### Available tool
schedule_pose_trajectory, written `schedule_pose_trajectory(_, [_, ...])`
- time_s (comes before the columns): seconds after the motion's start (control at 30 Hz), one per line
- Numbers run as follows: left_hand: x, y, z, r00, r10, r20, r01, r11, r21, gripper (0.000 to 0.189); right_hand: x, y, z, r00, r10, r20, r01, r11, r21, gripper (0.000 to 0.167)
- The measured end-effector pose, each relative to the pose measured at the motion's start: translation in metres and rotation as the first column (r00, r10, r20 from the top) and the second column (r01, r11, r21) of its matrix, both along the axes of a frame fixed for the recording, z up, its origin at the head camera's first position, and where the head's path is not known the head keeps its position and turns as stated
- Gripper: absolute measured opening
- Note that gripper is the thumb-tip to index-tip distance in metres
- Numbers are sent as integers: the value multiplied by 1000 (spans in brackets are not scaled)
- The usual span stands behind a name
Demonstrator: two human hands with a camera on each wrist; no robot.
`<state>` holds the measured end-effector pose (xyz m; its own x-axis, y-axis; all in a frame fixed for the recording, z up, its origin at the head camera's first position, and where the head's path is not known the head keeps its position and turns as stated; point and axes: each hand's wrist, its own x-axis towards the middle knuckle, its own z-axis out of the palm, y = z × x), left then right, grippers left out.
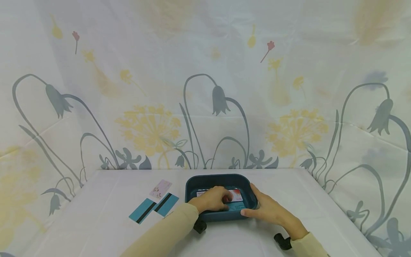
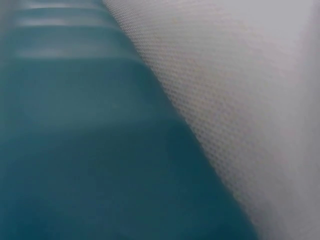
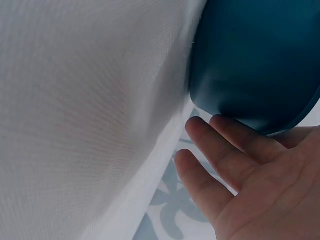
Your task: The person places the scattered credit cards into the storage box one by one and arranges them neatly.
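A dark blue rectangular box (image 1: pixel 210 216) stands on the white table. Inside it lie a white card with red print (image 1: pixel 237 195) and a teal card (image 1: pixel 237 206). My left hand (image 1: pixel 216 198) reaches over the near rim, fingers bent down among the cards; their tips are hidden, so a hold on a card cannot be made out. Against the box's right end rests my right hand (image 1: pixel 268 208), thumb at the front and index finger toward the back. In the right wrist view its fingers (image 3: pixel 220 155) are straight beside the box wall (image 3: pixel 250 60). The left wrist view shows only the outer wall (image 2: pixel 90 150).
Left of the box lie a pale flowered card (image 1: pixel 161 188) and two teal cards with black stripes, one nearer (image 1: pixel 142 210) and one closer to the box (image 1: pixel 166 204). A flower-printed cloth (image 1: pixel 205 125) hangs behind the table (image 1: pixel 106 221).
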<state>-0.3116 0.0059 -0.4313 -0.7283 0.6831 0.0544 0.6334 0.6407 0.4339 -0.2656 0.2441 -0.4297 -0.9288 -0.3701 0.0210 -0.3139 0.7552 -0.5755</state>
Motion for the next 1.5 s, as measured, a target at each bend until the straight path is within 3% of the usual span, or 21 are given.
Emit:
schedule_pose_trajectory(0.37, [-5, -2, 0, 999, -2, -41, 5, 997, 81, 21, 0, 0, -1, 1000, -7, -10, 7, 1000, 8, 107])
schedule_pose_trajectory(0.77, [-1, -11, 13, 999, 24, -32, -21, 995, 99, 24, -2, 0, 0, 1000, -14, 7, 14, 1000, 16, 108])
schedule_pose_trajectory(0.97, [5, -25, 19, 999, 30, -26, -26, 989, 143, 25, -1, -1, 1, 999, -30, 21, 30, 999, 11, 109])
schedule_pose_trajectory(1.3, [19, -56, 25, 993, 83, -86, -63, 974, 217, 25, -2, 0, -1, 1000, -27, 15, 27, 1000, 7, 109])
schedule_pose_trajectory(1.5, [28, -78, 24, 987, 99, -124, -64, 964, 259, 22, -2, 0, -3, 999, -22, 27, 22, 1000, -1, 109])
